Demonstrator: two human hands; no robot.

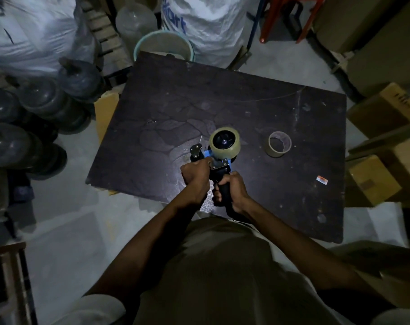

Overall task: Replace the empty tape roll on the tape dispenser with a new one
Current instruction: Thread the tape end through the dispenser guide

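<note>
The tape dispenser (219,164), black with a blue frame, stands on the dark table (222,102) near its front edge. A full clear tape roll (225,143) sits on its hub. My right hand (232,192) is closed around the black handle. My left hand (195,172) is clenched at the dispenser's front part, beside the metal plate (196,150); what its fingers pinch is hidden. The empty cardboard core (279,144) lies on the table to the right of the dispenser.
A small orange-white scrap (322,179) lies at the table's right side. Cardboard boxes (384,113) stand to the right, dark jugs (42,109) to the left, and a pale bucket (164,45) and white sacks (211,22) behind the table.
</note>
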